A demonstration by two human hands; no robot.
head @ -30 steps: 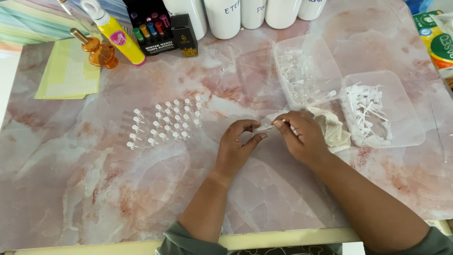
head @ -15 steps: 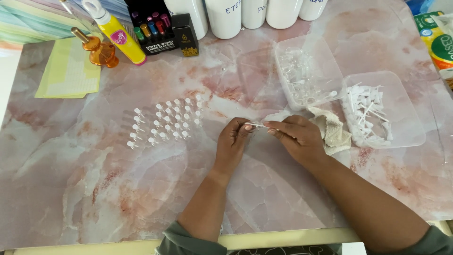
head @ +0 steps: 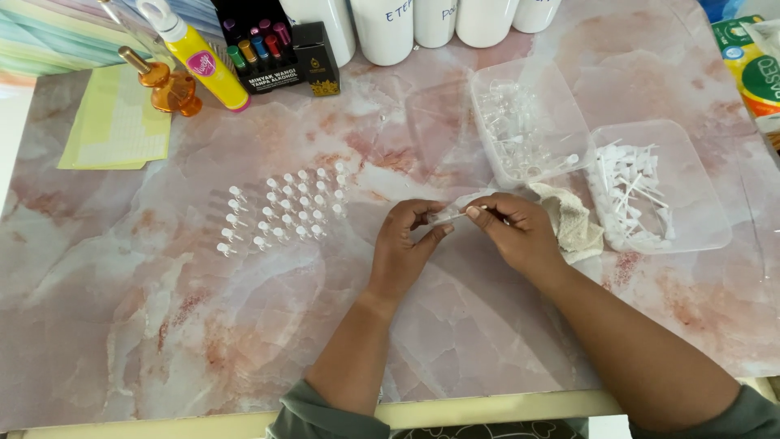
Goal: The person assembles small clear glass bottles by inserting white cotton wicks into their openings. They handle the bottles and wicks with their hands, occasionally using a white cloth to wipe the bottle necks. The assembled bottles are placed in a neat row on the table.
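Head view, left hand (head: 404,244) and right hand (head: 513,232) pinching small clear vial (head: 449,215) between fingertips

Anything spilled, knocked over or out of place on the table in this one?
Nothing stands out. The small clear vials lie in tidy rows, both clear trays sit flat with contents inside, and the hands hold one vial between them. No spill shows on the marble tabletop.

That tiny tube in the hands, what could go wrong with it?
The little clear tube is pinched only by fingertips of the left hand and right hand, so it might slip onto the table. The rows of small capped tubes lie close to the left hand; a bump could scatter them. The cloth by the right hand could snag something.
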